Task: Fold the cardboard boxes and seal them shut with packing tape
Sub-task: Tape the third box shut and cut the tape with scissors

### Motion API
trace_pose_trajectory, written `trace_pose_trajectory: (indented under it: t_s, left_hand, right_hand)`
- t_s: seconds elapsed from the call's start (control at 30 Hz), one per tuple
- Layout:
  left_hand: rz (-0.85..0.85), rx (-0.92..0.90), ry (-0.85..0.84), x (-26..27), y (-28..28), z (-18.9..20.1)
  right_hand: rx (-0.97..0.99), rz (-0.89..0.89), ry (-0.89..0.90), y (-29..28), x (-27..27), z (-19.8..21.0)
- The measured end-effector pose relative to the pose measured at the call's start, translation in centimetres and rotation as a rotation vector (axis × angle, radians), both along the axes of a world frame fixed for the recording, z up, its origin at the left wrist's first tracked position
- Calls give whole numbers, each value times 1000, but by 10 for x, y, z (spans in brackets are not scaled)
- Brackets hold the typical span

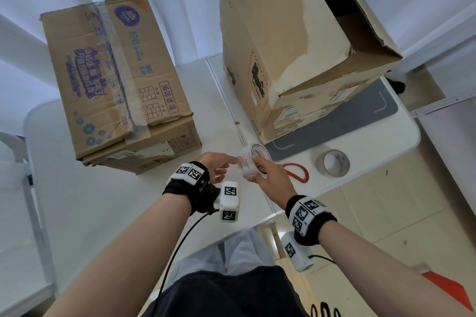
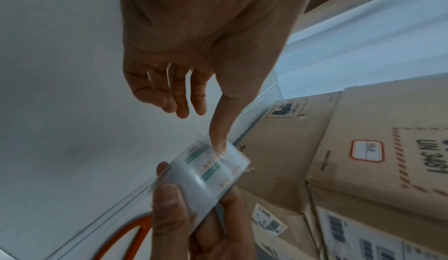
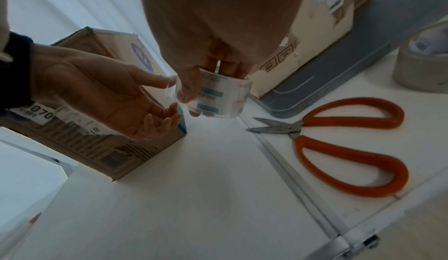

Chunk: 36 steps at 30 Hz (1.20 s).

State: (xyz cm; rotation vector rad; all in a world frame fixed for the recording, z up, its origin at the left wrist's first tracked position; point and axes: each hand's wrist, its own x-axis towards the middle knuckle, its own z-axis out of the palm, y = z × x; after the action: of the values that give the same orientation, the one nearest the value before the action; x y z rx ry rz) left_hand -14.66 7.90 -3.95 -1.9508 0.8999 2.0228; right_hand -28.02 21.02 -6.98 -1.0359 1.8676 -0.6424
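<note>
My right hand (image 1: 261, 171) grips a roll of clear packing tape (image 1: 251, 162) above the white table's (image 1: 128, 213) front middle, fingers through its core. My left hand (image 1: 225, 166) is open beside it, its index fingertip (image 2: 219, 139) touching the roll's (image 2: 211, 172) outer face, the other fingers loose. A closed, taped cardboard box with purple print (image 1: 116, 80) lies at the left. A taller plain box (image 1: 283, 41) stands at the right, its upper end open. In the right wrist view my right hand's thumb (image 3: 186, 89) lies on the roll (image 3: 218, 97).
Orange-handled scissors (image 3: 351, 145) lie on the table right of my hands, blades part open. A second, beige tape roll (image 1: 333, 163) sits beyond them. The tall box rests on a grey mat (image 1: 360, 116). A seam (image 1: 226, 100) runs between two table halves.
</note>
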Motion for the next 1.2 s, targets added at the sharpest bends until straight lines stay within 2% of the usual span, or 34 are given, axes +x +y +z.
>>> trace_pose_trajectory:
  t_s: [0.1, 0.47, 0.6, 0.73, 0.9, 1.0, 1.2]
  left_hand:
    - [-2, 14, -3, -3, 5, -3]
    - [112, -32, 52, 13, 5, -6]
    - [171, -41, 74, 31, 0, 1]
    - [227, -61, 107, 52, -2, 8]
    - [308, -101, 155, 83, -2, 23]
    - [374, -144, 190, 105, -4, 37]
    - [473, -261, 267, 150, -11, 65]
  right_hand:
    - [40, 89, 53, 0, -6, -5]
    - [332, 167, 424, 2, -26, -33]
    - [391, 175, 392, -5, -21, -41]
    - [443, 271, 347, -18, -15, -39]
    - [481, 264, 526, -43, 3, -13]
    - [358, 237, 545, -68, 26, 13]
    - [-390, 26, 184, -119, 93, 75]
